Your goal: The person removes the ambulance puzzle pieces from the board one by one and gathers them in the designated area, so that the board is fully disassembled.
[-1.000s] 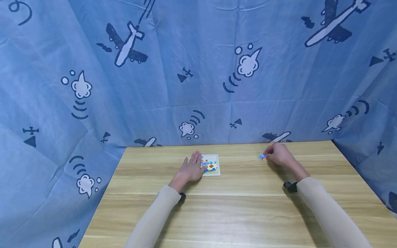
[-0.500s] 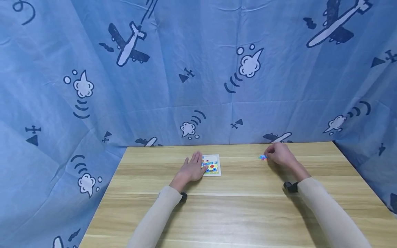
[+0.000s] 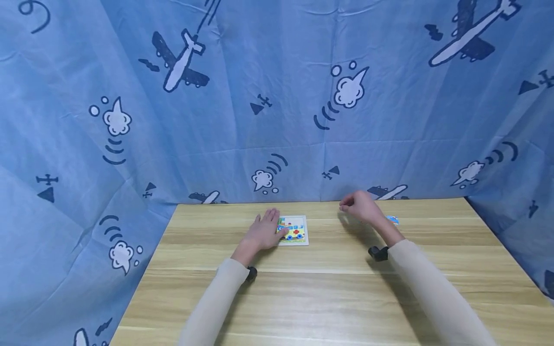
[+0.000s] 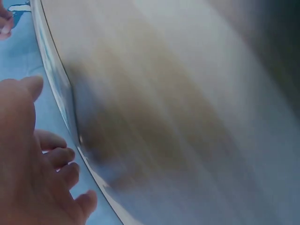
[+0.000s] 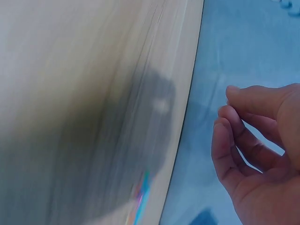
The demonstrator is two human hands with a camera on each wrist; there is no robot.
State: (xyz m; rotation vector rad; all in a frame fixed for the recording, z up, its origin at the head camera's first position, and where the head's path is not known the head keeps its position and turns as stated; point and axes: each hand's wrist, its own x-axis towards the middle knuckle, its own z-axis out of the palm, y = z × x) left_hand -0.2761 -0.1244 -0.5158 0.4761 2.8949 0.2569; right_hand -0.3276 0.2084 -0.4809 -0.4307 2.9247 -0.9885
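A small square jigsaw puzzle [image 3: 296, 230] in a white frame lies on the table, showing a yellow vehicle with a red cross. My left hand [image 3: 261, 233] rests flat at its left side, fingers straight, covering its left edge; in the left wrist view this hand [image 4: 33, 164] is blurred from the puzzle. My right hand [image 3: 361, 207] is raised right of the puzzle. Its thumb and fingertips pinch together in the right wrist view, where a thin pale sliver, seemingly a puzzle piece [image 5: 228, 101], shows between them. Colourful loose pieces [image 3: 393, 219] lie behind the right wrist, partly hidden.
The wood-grain table [image 3: 329, 298] ends at a blue curtain [image 3: 294, 120] printed with airplanes and clouds, which hangs along the back and sides. Dark wrist cameras [image 3: 378, 253] sit on both wrists above beige sleeves.
My right hand has lifted from the loose pieces and moved left toward the puzzle, uncovering a piece on the right. My left hand has shifted slightly left, still on the puzzle's edge.
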